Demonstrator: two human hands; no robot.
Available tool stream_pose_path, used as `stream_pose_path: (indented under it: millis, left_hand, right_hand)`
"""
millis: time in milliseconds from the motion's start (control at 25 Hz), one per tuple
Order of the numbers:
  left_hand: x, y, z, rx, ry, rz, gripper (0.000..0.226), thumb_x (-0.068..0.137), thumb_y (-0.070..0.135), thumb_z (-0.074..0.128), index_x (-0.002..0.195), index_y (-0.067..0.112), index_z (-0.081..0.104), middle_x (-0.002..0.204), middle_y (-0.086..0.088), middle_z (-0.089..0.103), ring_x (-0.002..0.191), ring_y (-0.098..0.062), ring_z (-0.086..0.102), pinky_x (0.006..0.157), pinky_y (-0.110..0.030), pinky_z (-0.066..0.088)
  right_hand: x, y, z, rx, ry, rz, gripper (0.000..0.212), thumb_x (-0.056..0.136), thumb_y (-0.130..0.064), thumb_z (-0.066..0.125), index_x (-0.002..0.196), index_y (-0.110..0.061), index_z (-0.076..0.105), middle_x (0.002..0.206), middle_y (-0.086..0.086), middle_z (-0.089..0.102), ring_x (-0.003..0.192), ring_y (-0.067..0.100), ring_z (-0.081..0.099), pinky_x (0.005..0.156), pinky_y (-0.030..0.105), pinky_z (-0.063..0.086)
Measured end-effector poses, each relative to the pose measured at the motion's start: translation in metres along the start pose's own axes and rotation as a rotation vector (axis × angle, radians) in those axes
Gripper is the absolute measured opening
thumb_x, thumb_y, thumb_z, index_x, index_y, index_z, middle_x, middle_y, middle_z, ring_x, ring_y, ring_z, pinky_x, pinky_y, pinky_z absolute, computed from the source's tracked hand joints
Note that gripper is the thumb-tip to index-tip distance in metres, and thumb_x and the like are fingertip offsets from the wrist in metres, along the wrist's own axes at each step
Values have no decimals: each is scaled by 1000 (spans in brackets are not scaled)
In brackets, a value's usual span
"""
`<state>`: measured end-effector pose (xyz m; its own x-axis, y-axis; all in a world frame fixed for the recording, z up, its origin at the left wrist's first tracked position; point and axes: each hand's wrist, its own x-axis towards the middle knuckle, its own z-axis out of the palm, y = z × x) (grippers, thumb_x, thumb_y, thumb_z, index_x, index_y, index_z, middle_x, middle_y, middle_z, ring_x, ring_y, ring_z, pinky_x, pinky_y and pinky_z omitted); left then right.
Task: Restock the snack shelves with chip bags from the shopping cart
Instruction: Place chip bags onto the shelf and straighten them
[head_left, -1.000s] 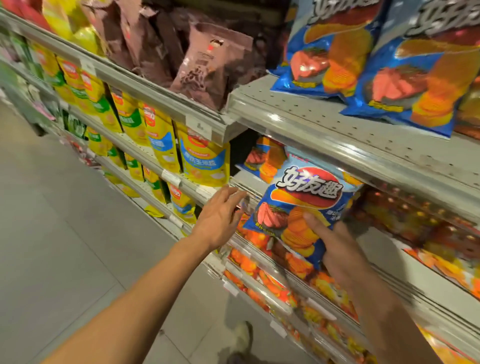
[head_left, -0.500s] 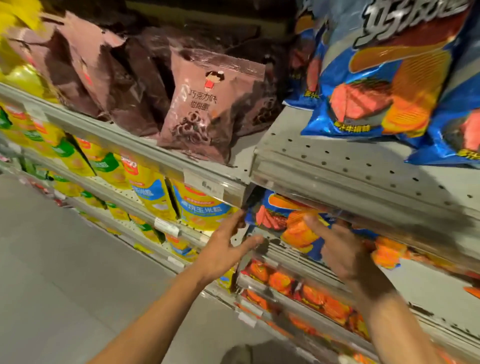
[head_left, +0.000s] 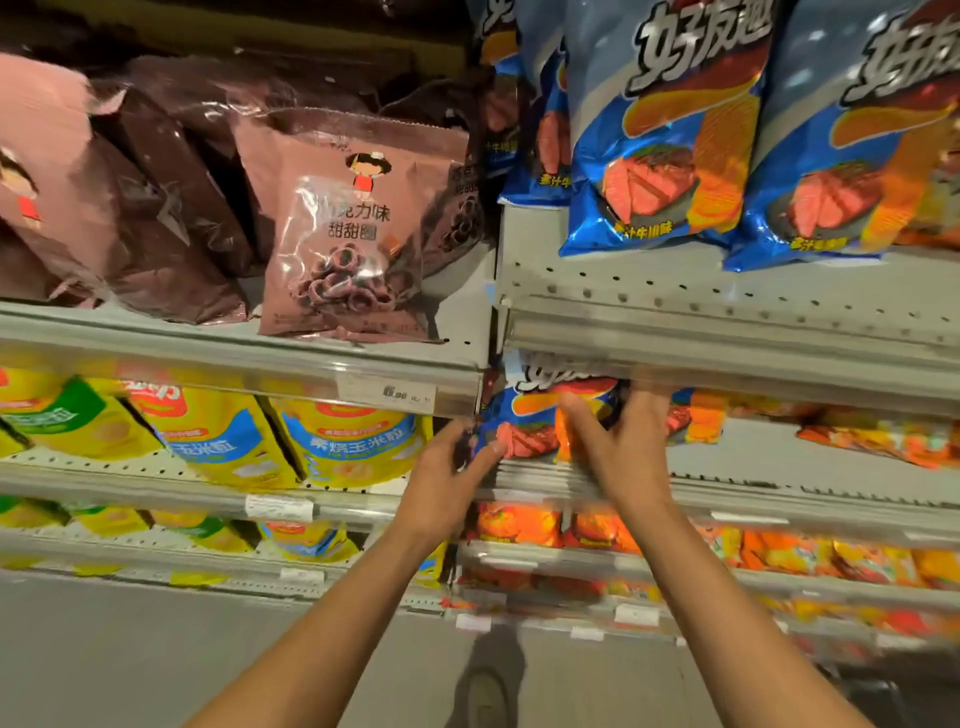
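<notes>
Both hands work at the middle of the frame, at the second shelf (head_left: 810, 501) of the right-hand bay. The blue bag (head_left: 535, 415) — the task item — stands at the left end of that shelf, its top tucked under the front rail of the shelf above (head_left: 727, 353).

Left hand (head_left: 447, 483): grip closed on the bag's lower left corner, thumb on the front face, fingers curled round the edge.

Right hand (head_left: 623, 447): grip on the bag's right side, thumb laid across the orange print on the front, fingers reaching behind toward the shelf's rear. The fingertips are blurred; their exact contact cannot be told.

Surroundings:
- Upper right of the frame — more blue bags (head_left: 670, 156) of the same print stand upright in a row on the top shelf.
- Upper left — a pink bag (head_left: 348, 228) with ring snacks pictured leans back on its shelf, with brown bags (head_left: 171, 208) to its left.
- Middle left — yellow bags (head_left: 343, 441) stand in a row; a price tag (head_left: 387, 393) sits on the rail above them.
- Lower right — orange bags (head_left: 519, 522) fill the shelf below the hands.
- Bottom centre — a shoe (head_left: 485, 696) on the grey floor (head_left: 130, 649), between the forearms.
</notes>
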<state>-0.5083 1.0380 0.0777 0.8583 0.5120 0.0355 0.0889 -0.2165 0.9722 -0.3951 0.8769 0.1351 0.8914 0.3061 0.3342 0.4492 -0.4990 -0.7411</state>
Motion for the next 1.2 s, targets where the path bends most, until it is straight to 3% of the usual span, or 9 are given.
stream_pose_path:
  millis: [80, 360, 560, 760, 880, 960, 1040, 1120, 1200]
  left_hand:
    - [0, 0, 0, -4, 6, -4, 10, 92, 41, 70, 88, 38, 61, 72, 18, 60, 67, 3, 53, 64, -13, 44]
    - [6, 0, 2, 64, 19, -76, 15, 92, 44, 69, 92, 38, 55, 76, 7, 56, 66, -2, 52, 60, -21, 43]
    - [-4, 10, 9, 227, 41, -44, 38, 97, 42, 62, 126, 18, 56, 112, -4, 66, 106, -24, 64, 87, -41, 55]
    - [-55, 22, 47, 656, 214, 382, 73, 94, 30, 68, 154, 5, 35, 154, -25, 35, 142, -41, 35, 115, -52, 36]
    - [-82, 33, 115, 657, 73, 564, 66, 94, 32, 61, 151, 5, 42, 155, -24, 36, 142, -44, 36, 114, -56, 36]
    - [-96, 49, 186, 648, -57, 585, 61, 96, 36, 55, 148, 5, 47, 149, -25, 42, 136, -45, 42, 110, -58, 40]
    - [-112, 66, 259, 612, -198, 619, 56, 97, 37, 53, 144, 7, 52, 145, -22, 48, 132, -42, 46, 110, -56, 41]
    - [-124, 77, 334, 596, -368, 652, 52, 96, 31, 60, 145, 15, 52, 146, -16, 49, 134, -36, 45, 112, -49, 41]
    - [-141, 87, 411, 599, -585, 639, 52, 97, 28, 64, 146, 20, 51, 149, -8, 48, 138, -31, 45, 113, -44, 40]
  right_hand:
    - [-1, -3, 1, -125, -56, 23, 77, 90, -47, 69, 153, -19, 35, 159, 11, 30, 143, 22, 28, 108, 29, 31]
    - [20, -10, -11, -201, -197, 128, 77, 88, -45, 72, 149, -10, 41, 150, 18, 44, 139, 34, 38, 107, 35, 35]
    - [22, -14, -15, -220, -252, 165, 70, 90, -47, 69, 138, -1, 48, 135, 25, 56, 126, 39, 52, 98, 42, 44]
    - [-6, 6, -60, -9, -144, 31, 65, 84, -43, 74, 138, -19, 46, 125, 10, 50, 116, 28, 56, 99, 48, 50]
    - [-34, 50, -122, 310, -51, 33, 66, 86, -19, 75, 145, -17, 46, 121, 1, 47, 105, -2, 61, 95, 26, 54]
    - [-53, 100, -183, 240, -12, 42, 75, 85, -2, 75, 150, -13, 39, 123, -5, 45, 106, -18, 54, 89, 9, 49]
    - [-74, 153, -254, 115, 17, 119, 74, 86, 0, 74, 150, -15, 40, 127, -3, 50, 115, -11, 54, 96, 17, 50]
    - [-96, 207, -325, -3, 25, 251, 59, 91, -13, 72, 144, -16, 48, 130, 6, 58, 122, 15, 58, 102, 37, 50]
    - [-125, 258, -391, -73, 24, 392, 51, 91, -26, 73, 138, -14, 56, 125, 9, 64, 118, 24, 61, 101, 41, 49]
